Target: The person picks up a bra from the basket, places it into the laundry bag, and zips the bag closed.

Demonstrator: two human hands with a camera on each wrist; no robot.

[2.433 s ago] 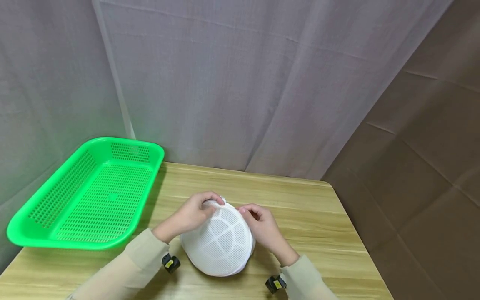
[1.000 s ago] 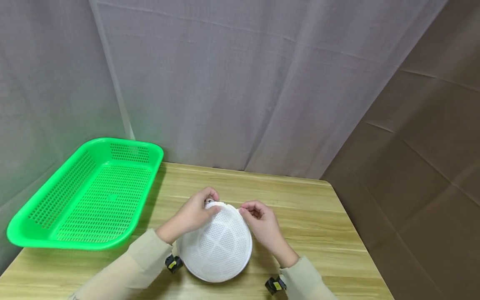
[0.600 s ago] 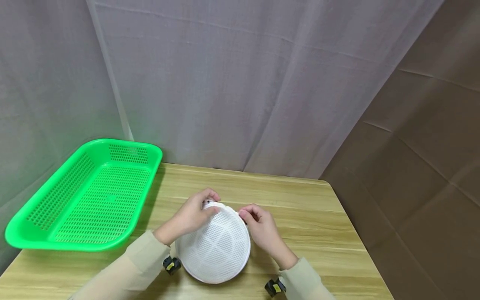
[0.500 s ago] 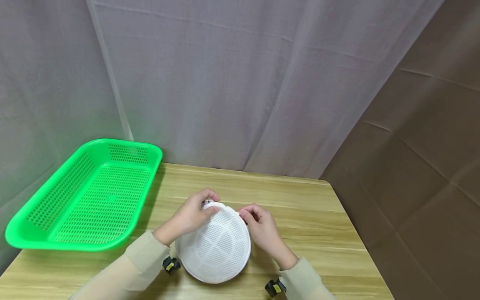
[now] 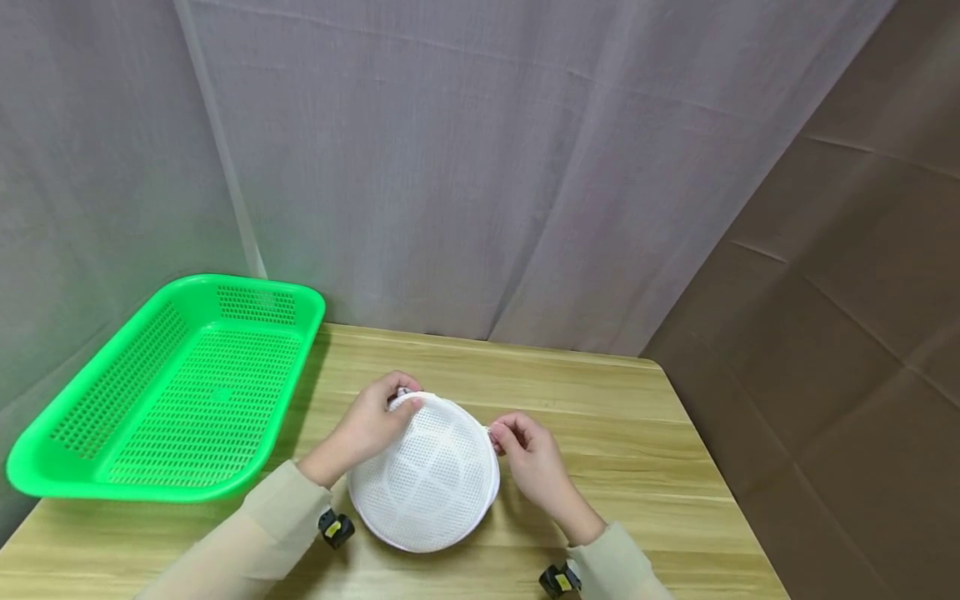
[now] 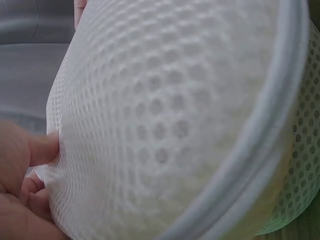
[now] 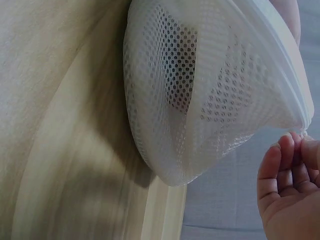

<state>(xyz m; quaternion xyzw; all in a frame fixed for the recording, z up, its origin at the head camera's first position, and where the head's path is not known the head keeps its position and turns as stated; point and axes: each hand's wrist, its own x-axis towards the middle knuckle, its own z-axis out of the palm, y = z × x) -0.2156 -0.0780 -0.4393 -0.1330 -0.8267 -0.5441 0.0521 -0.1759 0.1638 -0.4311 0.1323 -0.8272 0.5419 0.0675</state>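
Note:
A round white mesh laundry bag point(image 5: 431, 479) with a zipper round its rim is held over the table, its mesh face toward the head camera. My left hand point(image 5: 375, 421) grips the bag's upper left edge, thumb on the mesh face and fingers behind. At the upper right rim, my right hand point(image 5: 532, 458) pinches a small piece at the end of the zipper line. In the right wrist view those fingertips point(image 7: 290, 145) meet at the corner of the zipper edge point(image 7: 295, 85). The left wrist view shows the thumb point(image 6: 42, 150) pressed against the mesh point(image 6: 160, 125).
A green perforated plastic basket point(image 5: 217, 396) stands on the left of the wooden table point(image 5: 615, 467), with nothing visible in it. Grey curtain point(image 5: 435, 167) hangs behind the table, and brown cloth point(image 5: 840, 333) covers the right side.
My right hand has shifted slightly right along the rim with its pinch kept. My left hand has moved a little left, and the bag has turned and tilted between them.

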